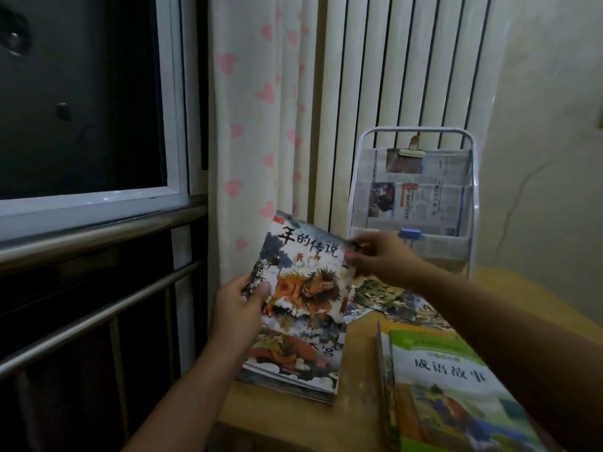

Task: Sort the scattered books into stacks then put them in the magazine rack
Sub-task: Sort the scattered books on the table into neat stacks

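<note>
Both hands hold one picture book [303,275] tilted up off the table: the left hand [239,305] grips its lower left edge, thumb curled over the cover, and the right hand [380,256] pinches its upper right corner. The book's cover shows an orange beast with a dark mane.

At nine o'clock is a dark window [81,93] with metal rails [98,230] below it. Near eleven o'clock hangs a curtain [257,109] with pink hearts. Directly beneath the held book, at six o'clock from it, lies a stack of similar picture books [293,367] on the wooden table [355,402]. At three o'clock from the held book a few loose books [385,298] lie scattered, overlapping. At one o'clock stands the white magazine rack [414,197], at the table's far edge, with newspapers in its pockets. At five o'clock a second stack, topped by a green-bordered book [456,393], lies at the near right of the table.
</note>
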